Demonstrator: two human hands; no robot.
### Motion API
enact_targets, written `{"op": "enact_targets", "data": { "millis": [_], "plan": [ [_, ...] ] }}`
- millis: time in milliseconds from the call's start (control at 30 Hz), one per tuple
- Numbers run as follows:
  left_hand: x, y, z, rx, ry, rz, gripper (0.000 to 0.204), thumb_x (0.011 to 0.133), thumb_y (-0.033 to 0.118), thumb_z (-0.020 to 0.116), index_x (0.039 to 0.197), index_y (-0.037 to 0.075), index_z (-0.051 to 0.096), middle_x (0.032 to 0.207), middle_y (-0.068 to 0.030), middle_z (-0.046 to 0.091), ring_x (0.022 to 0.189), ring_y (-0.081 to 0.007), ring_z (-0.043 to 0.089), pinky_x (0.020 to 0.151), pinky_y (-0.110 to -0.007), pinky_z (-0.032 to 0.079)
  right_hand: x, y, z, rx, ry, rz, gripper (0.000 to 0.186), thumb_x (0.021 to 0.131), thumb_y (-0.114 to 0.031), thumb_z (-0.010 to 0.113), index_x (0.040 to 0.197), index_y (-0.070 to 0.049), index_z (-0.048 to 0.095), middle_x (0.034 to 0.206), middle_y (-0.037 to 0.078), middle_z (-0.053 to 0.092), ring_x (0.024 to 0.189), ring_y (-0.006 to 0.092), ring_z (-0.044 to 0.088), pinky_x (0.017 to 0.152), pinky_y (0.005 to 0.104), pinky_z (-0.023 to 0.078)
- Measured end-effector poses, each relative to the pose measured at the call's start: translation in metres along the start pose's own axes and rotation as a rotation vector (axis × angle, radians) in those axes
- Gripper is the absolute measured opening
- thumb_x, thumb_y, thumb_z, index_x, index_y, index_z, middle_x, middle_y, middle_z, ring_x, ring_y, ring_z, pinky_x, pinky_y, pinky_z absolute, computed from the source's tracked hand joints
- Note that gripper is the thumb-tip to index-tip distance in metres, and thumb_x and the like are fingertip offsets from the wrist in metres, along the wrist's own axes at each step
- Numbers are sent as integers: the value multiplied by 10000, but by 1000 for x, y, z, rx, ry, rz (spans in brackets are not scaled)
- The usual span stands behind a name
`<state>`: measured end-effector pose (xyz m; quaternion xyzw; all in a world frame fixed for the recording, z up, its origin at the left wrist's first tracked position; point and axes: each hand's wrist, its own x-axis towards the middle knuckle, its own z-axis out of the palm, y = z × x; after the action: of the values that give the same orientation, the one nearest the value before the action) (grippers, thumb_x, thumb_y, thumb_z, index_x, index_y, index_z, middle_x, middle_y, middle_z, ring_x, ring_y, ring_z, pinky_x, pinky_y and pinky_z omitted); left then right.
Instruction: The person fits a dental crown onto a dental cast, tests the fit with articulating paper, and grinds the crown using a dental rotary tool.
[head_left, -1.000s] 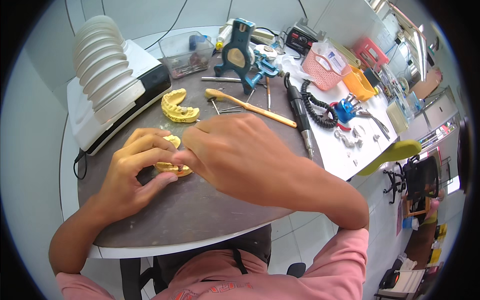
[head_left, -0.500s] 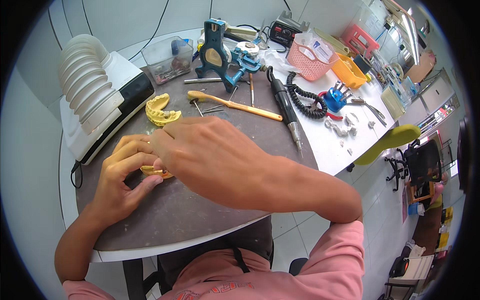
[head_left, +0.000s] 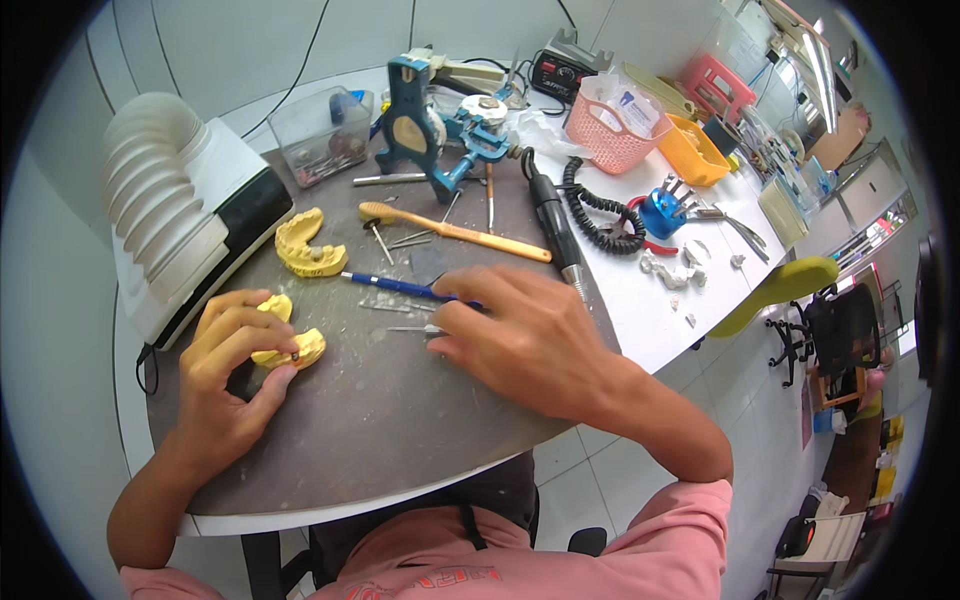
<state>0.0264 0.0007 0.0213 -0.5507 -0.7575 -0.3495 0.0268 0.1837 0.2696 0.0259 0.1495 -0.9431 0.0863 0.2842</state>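
My left hand [head_left: 225,380] is closed round a yellow dental cast [head_left: 309,343] on the dark desk mat [head_left: 350,430], thumb at its front edge by a small dark piece. Another yellow horseshoe cast [head_left: 310,262] sits just behind it. Over the mat, my right hand [head_left: 520,335] is open, thumb and forefinger apart at the end of a thin silver instrument [head_left: 405,329]; its other fingertips are partly hidden near a blue pen-like tool [head_left: 385,282]. A wooden-handled brush [head_left: 500,240] lies beyond, beside a black corded handpiece [head_left: 550,220].
At left stands a white box [head_left: 180,300] with a ribbed hose [head_left: 150,190]. Behind are a clear container [head_left: 320,135], a teal articulator [head_left: 410,120], a pink basket [head_left: 600,140], an orange tray [head_left: 690,170] and a blue bur holder [head_left: 662,215]. A white worktop [head_left: 660,320] adjoins the mat.
My right hand has moved from over the held cast rightward to the instruments, uncovering the cast and blue tool. My left hand still holds the cast, slightly shifted within the view.
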Motion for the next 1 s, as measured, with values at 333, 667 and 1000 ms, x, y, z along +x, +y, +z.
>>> {"op": "enact_targets", "data": {
  "millis": [333, 667, 1000],
  "plan": [
    [5, 2, 7, 119, -18, -34, 235, 735, -31, 707, 953, 32, 647, 1022, -128, 687, 1225, -399, 567, 1003, -479, 469, 21, 227, -150, -304, -56, 507, 130, 898, -91, 693, 956, 17, 735, 865, 127, 749, 782, 204, 732, 760, 326, 575],
    [5, 5, 6, 179, -55, -61, 183, 754, 28, 702, 925, 21, 638, 1023, -130, 685, 1217, -425, 562, 986, -516, 482, 43, 336, -81, -258, -1025, 693, 250, 829, -214, 717, 825, 34, 749, 705, 111, 690, 629, 189, 627, 569, 368, 469],
    [10, 6, 8, 221, -70, -68, 206, 751, 45, 701, 943, 29, 629, 994, -137, 680, 1199, -421, 568, 983, -517, 481, 38, 315, -90, 49, -966, 540, 226, 834, -191, 751, 871, 32, 742, 723, 109, 701, 646, 165, 623, 593, 357, 470]
  ]
}}
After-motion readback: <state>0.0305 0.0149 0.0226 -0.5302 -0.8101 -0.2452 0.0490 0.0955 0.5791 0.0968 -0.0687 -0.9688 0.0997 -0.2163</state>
